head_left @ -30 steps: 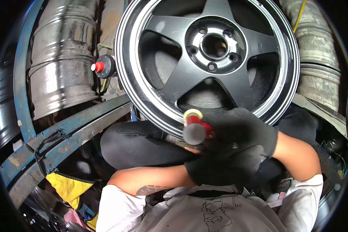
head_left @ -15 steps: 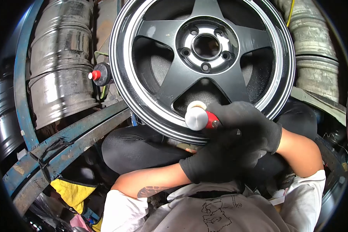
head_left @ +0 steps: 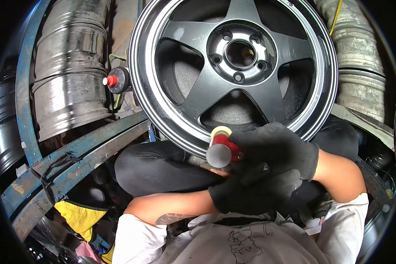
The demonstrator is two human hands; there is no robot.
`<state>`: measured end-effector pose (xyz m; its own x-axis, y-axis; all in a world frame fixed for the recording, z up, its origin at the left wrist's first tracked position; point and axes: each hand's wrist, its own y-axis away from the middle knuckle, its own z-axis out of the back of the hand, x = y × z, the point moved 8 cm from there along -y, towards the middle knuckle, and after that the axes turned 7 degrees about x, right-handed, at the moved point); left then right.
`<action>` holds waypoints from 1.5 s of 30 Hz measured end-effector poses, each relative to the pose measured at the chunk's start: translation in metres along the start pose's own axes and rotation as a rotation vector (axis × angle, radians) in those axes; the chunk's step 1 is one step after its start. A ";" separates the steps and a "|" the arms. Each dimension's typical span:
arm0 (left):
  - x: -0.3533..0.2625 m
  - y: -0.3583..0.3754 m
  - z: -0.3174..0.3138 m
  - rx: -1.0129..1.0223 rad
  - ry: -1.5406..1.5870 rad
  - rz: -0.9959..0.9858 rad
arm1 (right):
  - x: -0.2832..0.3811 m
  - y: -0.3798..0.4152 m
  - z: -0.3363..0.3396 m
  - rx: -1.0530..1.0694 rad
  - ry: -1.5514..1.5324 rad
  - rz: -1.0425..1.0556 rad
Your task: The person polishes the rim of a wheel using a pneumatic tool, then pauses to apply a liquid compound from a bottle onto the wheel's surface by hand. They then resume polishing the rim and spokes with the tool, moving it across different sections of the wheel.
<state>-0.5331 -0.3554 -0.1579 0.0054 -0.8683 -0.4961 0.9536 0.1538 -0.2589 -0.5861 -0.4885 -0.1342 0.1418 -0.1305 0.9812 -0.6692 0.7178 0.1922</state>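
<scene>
A small red power polisher (head_left: pixel 225 141) with a round silver head and a pale yellow pad is at the lower rim of a dark five-spoke car wheel (head_left: pixel 205 90). My right hand (head_left: pixel 275 143), in a black glove, is wrapped round the polisher just behind its head. Below it, my left hand (head_left: pixel 251 189), also gloved, is closed at the rear of the tool against the right hand; the tool's body is mostly hidden there. The pad is at the wheel's polished lip, but contact cannot be made out. The wheel leans over my legs.
Stacked bare metal rims (head_left: pixel 70 66) stand at the left behind a blue metal frame (head_left: pixel 92 141). More rims (head_left: pixel 356 48) rise at the right. A black round tool with a red knob (head_left: pixel 112 81) lies beside the wheel. A yellow cloth (head_left: pixel 79 218) hangs at lower left.
The polisher has moved down and slightly left, its head tilted more toward me. Both hands have kept their grip. The wheel appears slightly further right and turned a little.
</scene>
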 end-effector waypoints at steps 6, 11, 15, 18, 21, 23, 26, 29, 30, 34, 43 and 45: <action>-0.022 -0.015 0.017 0.148 0.128 -0.160 | -0.007 -0.003 0.012 -0.041 0.463 -0.082; 0.003 -0.012 -0.045 0.622 0.725 0.123 | 0.016 0.010 0.075 -0.278 0.037 -0.322; 0.025 -0.007 -0.033 0.588 0.597 0.270 | 0.039 0.030 0.108 -0.438 -0.235 -0.116; 0.037 -0.003 -0.020 0.363 0.719 0.410 | 0.060 0.042 0.122 -0.491 -0.257 -0.353; 0.047 0.009 -0.037 0.418 1.148 0.767 | 0.048 0.046 0.131 -0.584 -0.122 -0.274; 0.052 0.013 -0.046 0.342 1.131 0.709 | 0.035 0.038 0.131 -0.621 -0.050 0.012; 0.057 0.021 -0.067 0.263 1.243 0.845 | 0.031 0.036 0.121 -0.549 -0.138 0.013; 0.057 0.020 -0.074 0.216 1.277 0.924 | 0.031 0.030 0.114 -0.462 -0.047 0.043; 0.057 0.017 -0.074 0.212 1.304 0.960 | 0.033 0.028 0.112 -0.420 0.051 0.115; 0.059 0.006 -0.078 0.326 1.145 0.768 | 0.035 0.022 0.104 -0.383 0.048 0.023; 0.053 -0.011 -0.087 0.500 1.342 0.868 | 0.026 0.025 0.107 -0.498 -0.124 -0.040; 0.056 -0.009 -0.084 0.435 1.265 0.874 | 0.026 0.029 0.109 -0.520 -0.114 -0.034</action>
<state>-0.5670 -0.3664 -0.2528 0.5410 0.3765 -0.7521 0.8018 0.0391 0.5963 -0.6814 -0.5458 -0.1012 0.0578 -0.2120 0.9755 -0.2114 0.9524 0.2195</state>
